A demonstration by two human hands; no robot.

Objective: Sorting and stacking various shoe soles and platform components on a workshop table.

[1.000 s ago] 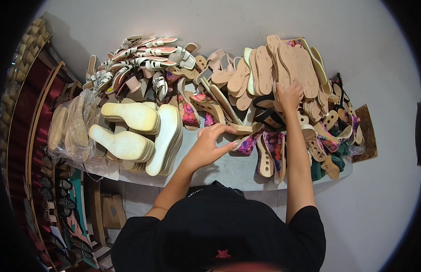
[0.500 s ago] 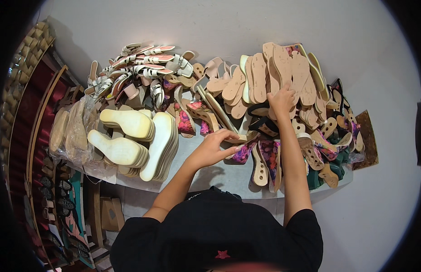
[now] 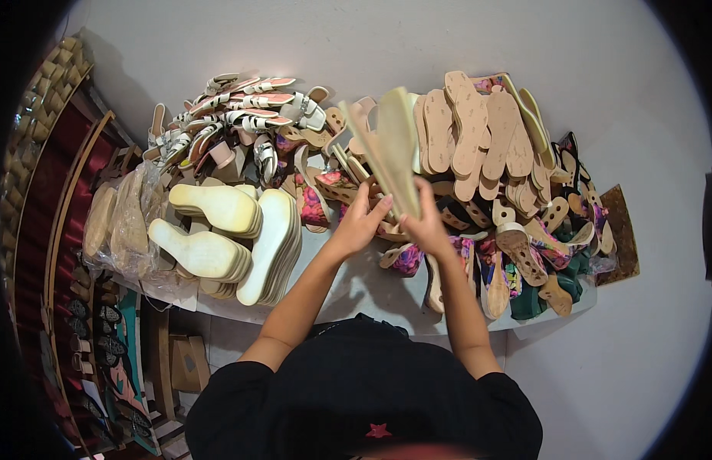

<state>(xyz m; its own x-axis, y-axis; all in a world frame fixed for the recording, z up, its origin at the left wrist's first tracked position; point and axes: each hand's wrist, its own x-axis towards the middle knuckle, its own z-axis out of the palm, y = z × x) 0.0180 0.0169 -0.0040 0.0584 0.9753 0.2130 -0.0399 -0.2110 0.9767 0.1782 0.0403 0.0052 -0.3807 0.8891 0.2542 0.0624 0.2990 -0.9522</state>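
moved: both hands now together, raised off the pile, lifting a tan sole [image 3: 398, 149]
left hand [image 3: 361, 222]: closed on sole's lower end
right hand [image 3: 426, 224]: closed likewise
sole: upright above tabletop [image 3: 356, 287]
tip: keep grips low, clear the stacked soles [image 3: 478, 138]

The thin tan insole [image 3: 398, 149] in my fingers looks like matt pressed board — dry, faintly rough. The stacked tan soles [image 3: 478, 130] toward the table's far edge have a speckled, cork-like face. The thick cream soles [image 3: 218, 207] near the left edge look smooth and foamy, by a crinkled clear plastic bag [image 3: 129, 222]. The white strappy sandals [image 3: 248, 115] shine — glossy synthetic straps.
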